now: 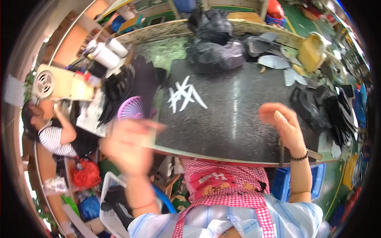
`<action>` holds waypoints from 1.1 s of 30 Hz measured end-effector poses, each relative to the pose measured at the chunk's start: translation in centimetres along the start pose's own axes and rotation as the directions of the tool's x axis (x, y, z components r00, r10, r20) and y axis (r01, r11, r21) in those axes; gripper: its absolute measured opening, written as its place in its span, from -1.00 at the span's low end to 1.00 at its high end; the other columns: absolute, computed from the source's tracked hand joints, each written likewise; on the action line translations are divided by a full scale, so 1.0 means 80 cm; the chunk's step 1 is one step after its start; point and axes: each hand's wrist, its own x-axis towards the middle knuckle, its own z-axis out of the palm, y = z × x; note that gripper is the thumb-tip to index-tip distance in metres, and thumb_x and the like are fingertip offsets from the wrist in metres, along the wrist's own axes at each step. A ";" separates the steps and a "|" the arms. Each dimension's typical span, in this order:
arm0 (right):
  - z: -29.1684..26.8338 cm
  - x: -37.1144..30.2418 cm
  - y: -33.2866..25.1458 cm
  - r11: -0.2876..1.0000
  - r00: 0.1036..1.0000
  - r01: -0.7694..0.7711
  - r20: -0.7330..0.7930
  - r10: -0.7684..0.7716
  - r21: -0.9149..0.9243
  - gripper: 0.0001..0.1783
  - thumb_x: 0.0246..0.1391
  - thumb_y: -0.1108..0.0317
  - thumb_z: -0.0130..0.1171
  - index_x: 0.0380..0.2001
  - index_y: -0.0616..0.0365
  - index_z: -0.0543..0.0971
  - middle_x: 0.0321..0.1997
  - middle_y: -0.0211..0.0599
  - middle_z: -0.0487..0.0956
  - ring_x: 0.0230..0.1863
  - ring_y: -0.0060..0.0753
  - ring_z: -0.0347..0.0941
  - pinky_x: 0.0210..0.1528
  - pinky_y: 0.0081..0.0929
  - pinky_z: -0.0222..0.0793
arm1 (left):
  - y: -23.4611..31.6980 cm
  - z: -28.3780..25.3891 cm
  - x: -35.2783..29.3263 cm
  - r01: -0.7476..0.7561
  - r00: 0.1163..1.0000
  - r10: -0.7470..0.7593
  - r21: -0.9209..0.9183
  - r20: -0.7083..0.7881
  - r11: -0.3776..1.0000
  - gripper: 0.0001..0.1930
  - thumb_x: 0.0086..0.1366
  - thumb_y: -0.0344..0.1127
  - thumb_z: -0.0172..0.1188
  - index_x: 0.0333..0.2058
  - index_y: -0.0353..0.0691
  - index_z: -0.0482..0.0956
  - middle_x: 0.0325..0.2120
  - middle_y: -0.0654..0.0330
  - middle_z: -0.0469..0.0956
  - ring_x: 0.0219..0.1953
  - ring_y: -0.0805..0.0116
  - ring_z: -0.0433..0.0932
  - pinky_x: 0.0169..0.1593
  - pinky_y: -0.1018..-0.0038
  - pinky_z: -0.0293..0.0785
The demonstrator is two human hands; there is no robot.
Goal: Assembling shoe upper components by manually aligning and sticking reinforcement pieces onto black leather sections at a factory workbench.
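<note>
A: What is done, what left?

B: White strips (186,95) lie loose and crossed on the table (222,131), apparently unattached; black pieces (311,109) rest in a separate heap, right.

A: The hands?

B: Right hand (283,123): raised above the table, fingers loosely curved, apparently empty. Left hand (129,144): raised near the pink fan (131,108), blurred; finger state cannot be told.

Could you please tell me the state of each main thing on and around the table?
Left hand: raised, blurred; grip unclear.
Right hand: raised, fingers curved, nothing visible in it.
White strips: loose, crossing one another on the dark tabletop.
Pink fan: on or off unclear.
Black plastic bag: crumpled; sealed or not, unclear.
Grey pieces: loose, overlapping.
</note>
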 end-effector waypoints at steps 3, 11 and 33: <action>-0.101 0.001 0.012 0.884 0.924 -0.013 -0.344 -0.168 -0.467 -0.64 0.11 0.50 0.23 0.01 0.29 0.55 -0.05 -0.37 0.62 -0.01 -0.58 0.49 -0.01 -0.56 0.43 | -0.083 -0.226 0.125 -0.054 0.975 0.212 0.864 -0.062 0.501 -0.80 0.29 -0.38 0.24 -0.18 -0.39 0.63 -0.42 0.10 0.63 -0.38 0.34 0.51 -0.18 0.43 0.46; -0.211 -0.037 0.020 0.332 0.954 -0.147 -0.222 -0.201 -0.932 -0.09 -0.28 0.19 0.53 0.18 0.26 0.37 0.29 0.01 0.35 0.28 0.02 0.31 0.31 -0.26 0.23 | -0.268 -0.391 0.150 -0.024 0.993 -0.108 0.984 0.043 0.176 -0.66 0.39 -0.26 0.12 0.01 -0.41 0.52 -0.08 -0.09 0.59 -0.08 0.09 0.56 0.09 0.31 0.40; -0.073 0.098 0.008 0.679 0.874 0.249 0.462 0.150 -0.691 -0.57 0.01 0.12 0.33 -0.15 0.23 0.64 -0.25 -0.12 0.69 -0.24 -0.20 0.63 -0.15 -0.29 0.50 | -0.114 0.223 -0.056 -0.731 0.517 0.367 0.176 0.773 0.659 -0.50 -0.21 -0.34 0.47 -0.19 -0.22 0.56 -0.23 0.16 0.46 -0.10 0.13 0.46 0.03 0.17 0.35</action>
